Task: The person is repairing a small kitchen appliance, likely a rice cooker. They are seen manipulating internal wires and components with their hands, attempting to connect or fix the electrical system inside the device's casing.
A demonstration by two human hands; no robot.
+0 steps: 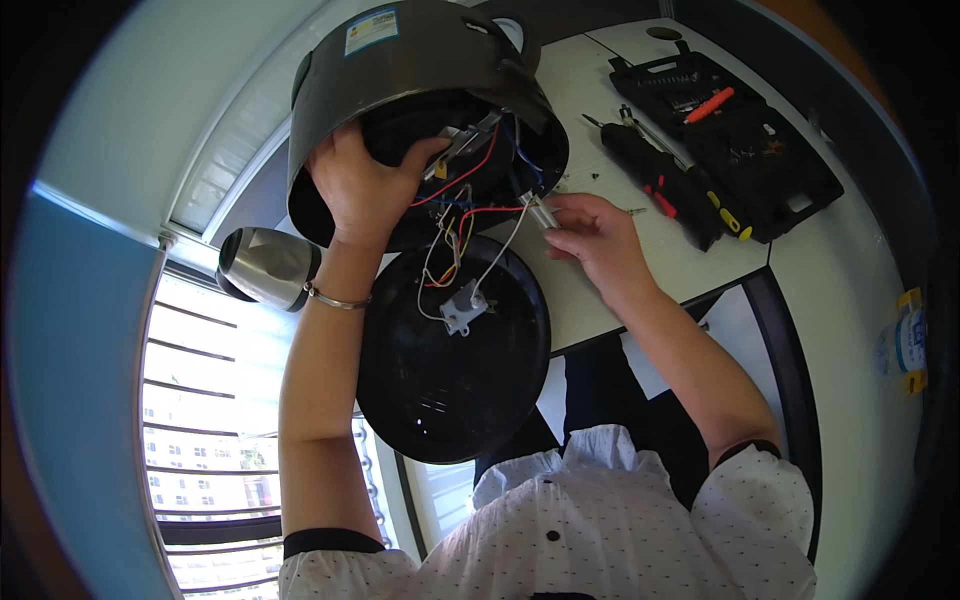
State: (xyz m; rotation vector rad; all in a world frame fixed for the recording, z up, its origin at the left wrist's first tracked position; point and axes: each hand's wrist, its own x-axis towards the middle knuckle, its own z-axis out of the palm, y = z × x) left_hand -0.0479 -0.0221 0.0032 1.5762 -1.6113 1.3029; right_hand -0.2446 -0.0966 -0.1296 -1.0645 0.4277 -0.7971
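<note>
A dark cooker-like appliance housing (420, 65) lies on its side with its bottom open toward me. My left hand (355, 190) reaches into the opening, gripping the housing; its thumb lies against a metal bracket (465, 145), and its other fingertips are hidden. At the opening's right edge my right hand (595, 235) pinches a small silvery, narrow piece (540, 211) beside red and white wires. Below hangs the round black base cover (455, 390), tilted. Several coloured wires (455, 245) run from the housing to a small grey metal-plated part (464, 308) on the cover.
On the white table (590, 290), right of the housing, lie an open black tool case (770, 150), a red-handled tool (710, 105), a black tool pouch (655, 175) and a yellow-black screwdriver (728, 215). A metallic kettle-like vessel (265, 267) is at left, above a window (210, 430).
</note>
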